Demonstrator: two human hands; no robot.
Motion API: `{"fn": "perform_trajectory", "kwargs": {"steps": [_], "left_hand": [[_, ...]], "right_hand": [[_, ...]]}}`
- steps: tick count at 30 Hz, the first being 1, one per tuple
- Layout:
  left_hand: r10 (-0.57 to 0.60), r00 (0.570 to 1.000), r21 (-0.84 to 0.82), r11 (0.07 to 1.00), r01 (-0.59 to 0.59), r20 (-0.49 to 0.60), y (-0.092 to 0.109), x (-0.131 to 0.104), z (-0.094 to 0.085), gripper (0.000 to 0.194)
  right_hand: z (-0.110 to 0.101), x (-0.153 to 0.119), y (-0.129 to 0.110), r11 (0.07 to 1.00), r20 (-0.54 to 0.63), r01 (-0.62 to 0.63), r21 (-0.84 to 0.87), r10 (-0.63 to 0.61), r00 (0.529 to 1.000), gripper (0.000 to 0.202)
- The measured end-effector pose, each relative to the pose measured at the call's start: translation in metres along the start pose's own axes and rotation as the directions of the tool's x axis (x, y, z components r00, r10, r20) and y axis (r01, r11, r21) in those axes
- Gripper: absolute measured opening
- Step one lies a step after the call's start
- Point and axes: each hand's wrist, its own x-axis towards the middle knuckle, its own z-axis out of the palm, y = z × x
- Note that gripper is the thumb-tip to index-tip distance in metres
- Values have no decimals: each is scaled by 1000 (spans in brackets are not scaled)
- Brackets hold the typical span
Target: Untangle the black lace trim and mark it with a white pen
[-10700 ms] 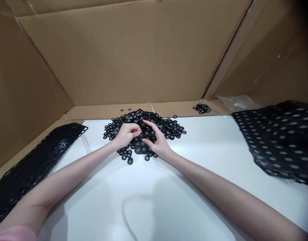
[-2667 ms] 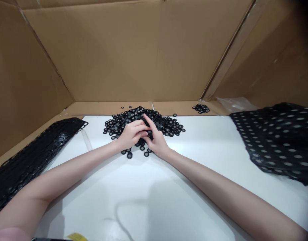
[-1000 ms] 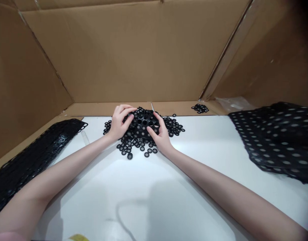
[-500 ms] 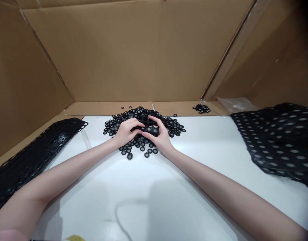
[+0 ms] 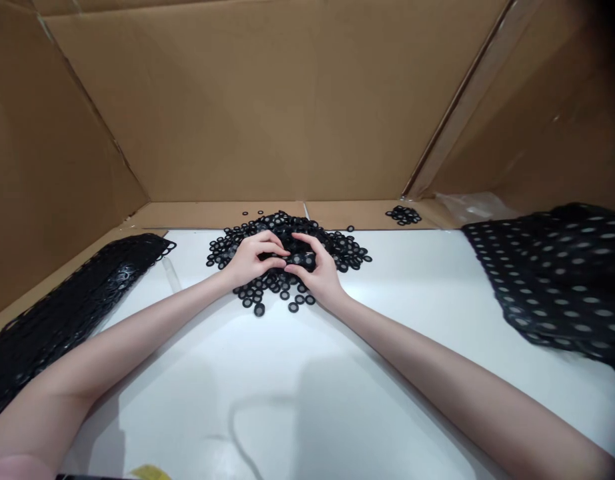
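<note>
Black rings (image 5: 350, 250) are lying in a loose heap toward the middle of the far edge of the surface (image 5: 412, 280), and I'm viewing both hands working in among them. My left hand (image 5: 247, 261) is coming in from the left side, its thumb and index fingertips nearly meeting at a dark piece (image 5: 301, 259); I can't tell whether they are gripping it. My right hand (image 5: 321, 272) is facing it with fingers open in a curve, the thumb reaching the left fingertips and the index finger arching over the heap. I'm judging that the two are cupping from opposite sides so the piece is staying steady and in sight between them. It is sitting between the right thumb and index finger, just beside the left fingertips, while rings are spreading around and below both hands. A small cluster (image 5: 403, 215) is lying apart on the cardboard strip (image 5: 337, 215) beyond the far edge, probably to stay separate from the heap. Along the left side I'm seeing a long black stack (image 5: 77, 313) with a clear strip (image 5: 171, 275) beside it; toward the far right corner a dotted black sheet (image 5: 562, 280) is lying bunched. Both are resting outside the hands' space, likely leaving the forearms room.
</note>
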Motion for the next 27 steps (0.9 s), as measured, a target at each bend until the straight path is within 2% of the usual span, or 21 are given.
{"fn": "perform_trajectory", "kwargs": {"steps": [2,5,8,13,16,20,22,25,27], "left_hand": [[70,997,52,996,-69,-22,-2,0,-2,10],[158,987,110,981,-158,11,-3,-1,-1,14],[188,981,162,968,-192,43,-3,-3,2,16],[98,995,226,970,-93,-12,1,-6,11,22],[85,995,222,972,-72,-50,1,-5,15,23],[27,998,154,988,-17,-64,1,0,11,22],[-28,994,132,990,42,-109,1,3,8,23],[-160,965,56,983,175,-210,-1,8,7,20],[-273,925,-52,962,269,-264,-7,13,5,17]], "right_hand": [[0,0,0,1000,6,-5,-1,5,1000,52],[0,-1,0,1000,-2,-20,-1,20,1000,53],[0,-1,0,1000,3,5,-6,-5,1000,53],[1,-1,-2,997,21,75,-11,-74,997,48],[2,-1,-4,996,26,88,-14,-88,996,45],[2,-1,-5,995,48,90,-30,-89,995,44],[3,-1,-6,995,64,91,-36,-88,994,44],[4,-2,-8,996,73,81,-31,-79,994,42],[4,-3,-9,997,75,66,-29,-64,995,42]]}}
